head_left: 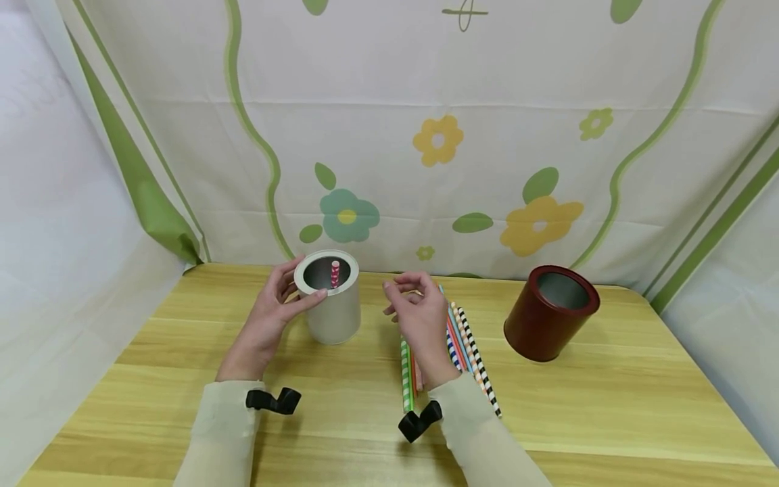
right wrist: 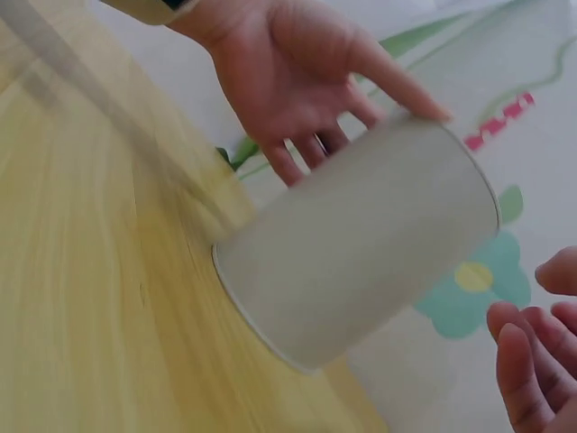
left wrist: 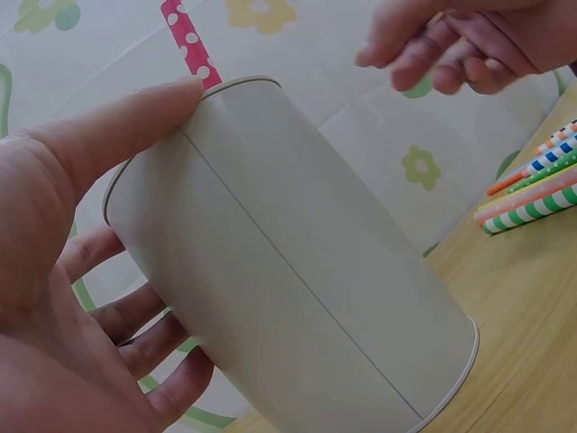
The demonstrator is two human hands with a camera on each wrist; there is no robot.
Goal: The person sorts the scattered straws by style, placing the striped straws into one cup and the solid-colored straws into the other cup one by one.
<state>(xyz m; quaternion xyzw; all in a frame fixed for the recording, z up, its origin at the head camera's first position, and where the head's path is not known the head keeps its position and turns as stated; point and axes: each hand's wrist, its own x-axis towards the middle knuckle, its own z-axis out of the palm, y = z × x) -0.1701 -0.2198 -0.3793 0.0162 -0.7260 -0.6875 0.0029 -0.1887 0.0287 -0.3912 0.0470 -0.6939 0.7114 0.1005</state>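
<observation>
A white can (head_left: 336, 316) stands upright on the left part of the table, its top uncovered. One pink paper straw with white dots (head_left: 335, 273) leans inside it, its upper end showing above the rim in the left wrist view. My left hand (head_left: 266, 321) holds the can from the left, with the thumb on the near rim and the fingers around the far side. To the right of the can, my right hand (head_left: 420, 319) hovers with loosely bent fingers and nothing between them. Several patterned straws (head_left: 471, 345) lie beneath and beside it, partly hidden by that hand and wrist.
A dark red can (head_left: 544, 325), also uncovered, stands on the right side of the wooden table (head_left: 645, 392). Behind the table hangs a pale curtain (head_left: 377, 149) with flowers and green wavy lines; more cloth closes off both sides.
</observation>
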